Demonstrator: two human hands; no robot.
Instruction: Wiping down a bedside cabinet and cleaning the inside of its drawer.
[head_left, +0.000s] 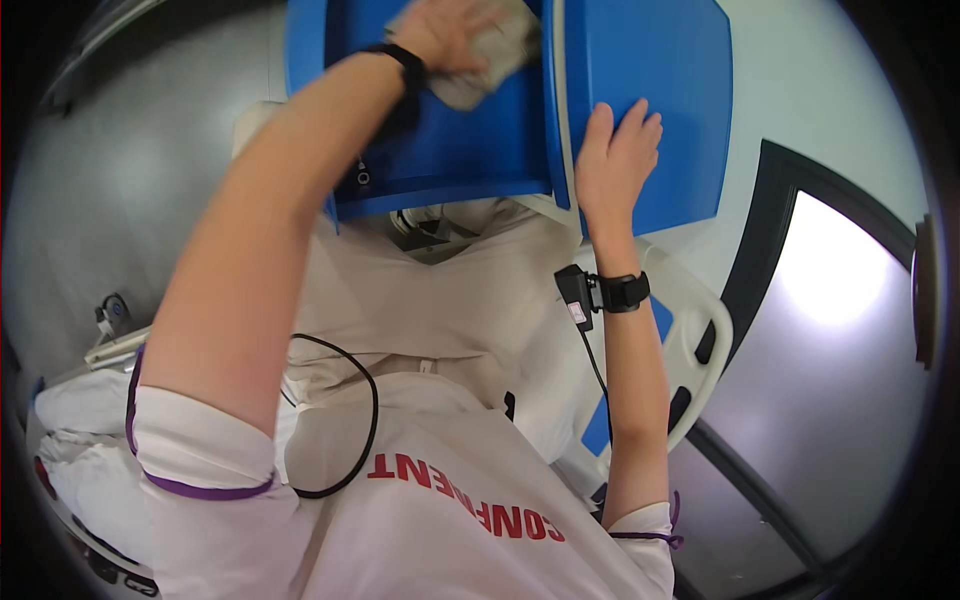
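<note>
My left hand, blurred, lies spread over a beige-grey cloth at the top of the view. It presses the cloth inside an open blue compartment with raised sides, which looks like a cabinet drawer. To the right, beyond a pale edge strip, is a flat blue panel. My right hand rests on that panel, thumb apart from the fingers, with nothing visible in it. A small metal ring-shaped fitting shows near the compartment's left front corner.
A white bed rail with blue insets stands at right, near a black-framed, shiny grey panel. Crumpled white fabric lies at lower left. A black cable loops by my left arm. My right wrist carries a strapped black device.
</note>
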